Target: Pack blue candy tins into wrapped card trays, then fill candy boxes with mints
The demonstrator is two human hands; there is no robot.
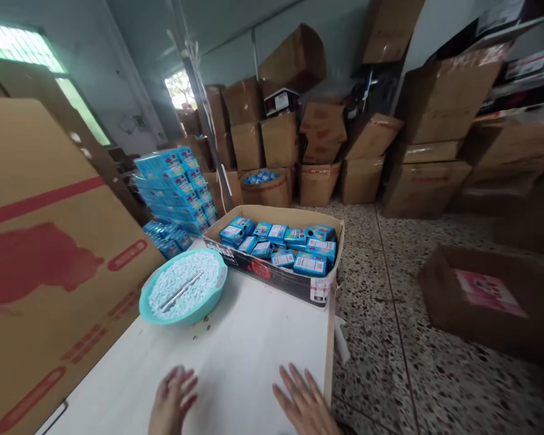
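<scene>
Low over the white table (254, 350), my left hand (170, 402) has its fingers apart and slightly curled, with nothing seen in it. To its right, my right hand (304, 403) is spread palm down near the table's right edge; I cannot tell whether it touches the surface. Beyond my left hand stands a turquoise basin (181, 317) full of small pale pieces, with a thin metallic rod (181, 291) lying on them. Farther back, an open shallow carton (272, 279) holds several blue printed packets (310, 264).
A large cardboard box (40, 241) borders the table on the left. Behind the basin rise stacked blue packs (172, 187) and a slanted pole (211, 133). Cartons (278, 142) line the back wall. On the speckled floor at right sits an open brown box (471, 320).
</scene>
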